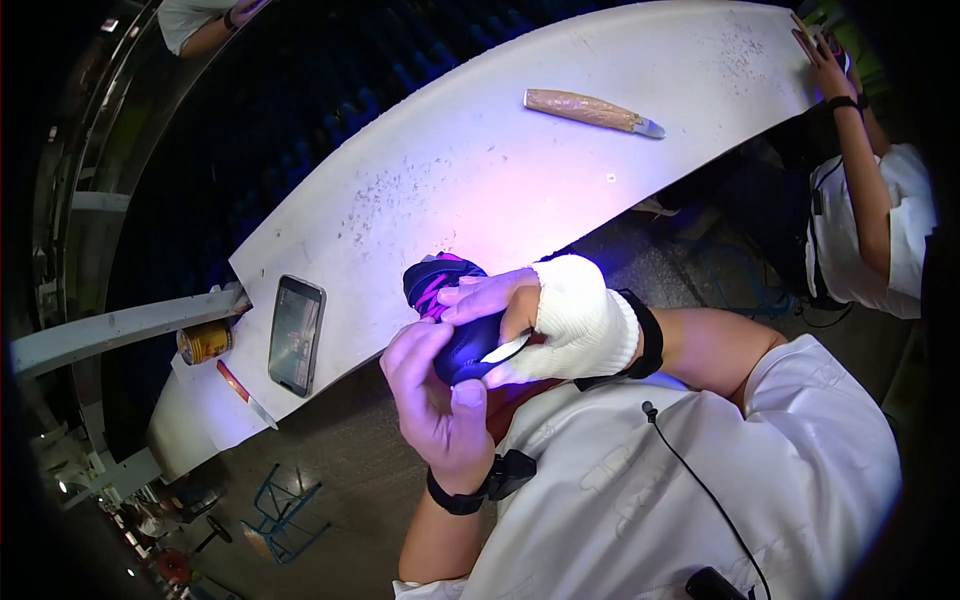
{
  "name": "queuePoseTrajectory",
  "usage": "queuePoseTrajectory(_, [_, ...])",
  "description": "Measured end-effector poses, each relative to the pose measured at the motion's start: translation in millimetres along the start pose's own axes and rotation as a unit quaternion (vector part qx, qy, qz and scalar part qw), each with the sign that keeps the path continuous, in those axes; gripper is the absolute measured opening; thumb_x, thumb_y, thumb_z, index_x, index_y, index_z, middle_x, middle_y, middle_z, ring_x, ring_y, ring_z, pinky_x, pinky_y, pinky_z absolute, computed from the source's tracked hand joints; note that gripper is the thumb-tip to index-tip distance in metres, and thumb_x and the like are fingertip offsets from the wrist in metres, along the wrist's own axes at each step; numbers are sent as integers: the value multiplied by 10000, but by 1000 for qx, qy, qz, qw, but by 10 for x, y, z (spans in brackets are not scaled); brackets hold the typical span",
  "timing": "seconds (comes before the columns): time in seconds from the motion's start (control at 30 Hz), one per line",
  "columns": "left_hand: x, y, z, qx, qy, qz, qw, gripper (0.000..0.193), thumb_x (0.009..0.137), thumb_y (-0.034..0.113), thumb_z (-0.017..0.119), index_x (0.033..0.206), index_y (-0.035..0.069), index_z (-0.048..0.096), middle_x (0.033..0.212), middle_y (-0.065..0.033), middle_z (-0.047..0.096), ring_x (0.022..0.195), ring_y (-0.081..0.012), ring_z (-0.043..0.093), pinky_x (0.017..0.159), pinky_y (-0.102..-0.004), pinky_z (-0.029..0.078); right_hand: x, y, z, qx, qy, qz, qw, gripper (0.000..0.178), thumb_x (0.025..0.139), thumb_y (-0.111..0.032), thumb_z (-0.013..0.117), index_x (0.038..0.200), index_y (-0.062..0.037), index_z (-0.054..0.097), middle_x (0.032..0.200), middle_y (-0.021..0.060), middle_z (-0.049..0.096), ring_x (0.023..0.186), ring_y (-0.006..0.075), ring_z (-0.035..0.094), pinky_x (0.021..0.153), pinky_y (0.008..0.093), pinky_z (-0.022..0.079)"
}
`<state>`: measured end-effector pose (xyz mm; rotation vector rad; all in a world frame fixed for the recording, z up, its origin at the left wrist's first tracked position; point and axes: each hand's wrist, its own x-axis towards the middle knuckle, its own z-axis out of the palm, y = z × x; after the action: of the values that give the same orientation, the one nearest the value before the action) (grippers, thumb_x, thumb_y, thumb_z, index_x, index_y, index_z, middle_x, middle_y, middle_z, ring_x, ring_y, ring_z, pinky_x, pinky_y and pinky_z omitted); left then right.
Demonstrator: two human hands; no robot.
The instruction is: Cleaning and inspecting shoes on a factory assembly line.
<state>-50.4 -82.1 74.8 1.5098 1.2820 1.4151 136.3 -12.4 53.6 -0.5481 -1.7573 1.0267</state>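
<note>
Behind hands' black-pink shoe (447, 300): phone (296, 334), can (204, 342), wrapped knife (592, 111).

White worktable (480, 170), surface scuffed and speckled. On it: a dark phone (296, 335) lying flat near the left end, a red-handled knife (245, 394) just beside it at the edge, and a tape-wrapped knife (592, 112) well apart toward the far side. A yellow can (205, 342) sits on a ledge left of the phone; another person (868, 220) in a white shirt stands at the right end

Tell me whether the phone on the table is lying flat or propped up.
Flat. The black slab-shaped phone lies face up on the white table, its screen showing, beside the table's edge.
</note>
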Motion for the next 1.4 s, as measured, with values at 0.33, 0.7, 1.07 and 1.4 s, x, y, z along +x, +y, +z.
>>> queuePoseTrajectory(0.33, [1, 64, -295, -27, 26, -76, 996, 360, 1092, 348, 626, 1152, -5, 654, 1290, -273, 726, 1423, -430, 535, 1224, -568, 358, -38, 312, 129, -190, -45, -100, 976, 300, 752, -274, 835, 899, -76, 665, 1209, 149, 706, 971, 350, 660, 841, 461, 570])
queuePoseTrajectory(0.7, [-1, -175, -661, 61, -96, 5, 993, 455, 764, 129, 967, 1069, 5, 653, 1262, -267, 749, 1437, -491, 540, 1220, -605, 406, 120, 492, 194, -193, -38, -116, 974, 441, 728, -413, 854, 798, -64, 593, 1171, 203, 704, 981, 380, 696, 873, 514, 601])
queuePoseTrajectory(1.07, [33, 3, -474, 98, -6, -293, 951, 845, 816, -28, 842, 1550, -58, 424, 1440, -214, 601, 1277, -213, 625, 1110, -344, 490, -85, 752, 646, -177, -1, -159, 971, 440, 689, -346, 848, 848, -55, 559, 1213, 195, 683, 1061, 408, 660, 957, 559, 571])
queuePoseTrajectory(1.4, [178, 192, -713, 129, -134, -123, 975, 676, 797, -34, 842, 1433, -37, 612, 1508, -291, 599, 1373, -343, 632, 1163, -449, 506, -315, 572, 463, -141, 61, 19, 988, 539, 674, -281, 969, 1025, -99, 603, 1352, 191, 625, 1206, 426, 617, 1052, 524, 542])
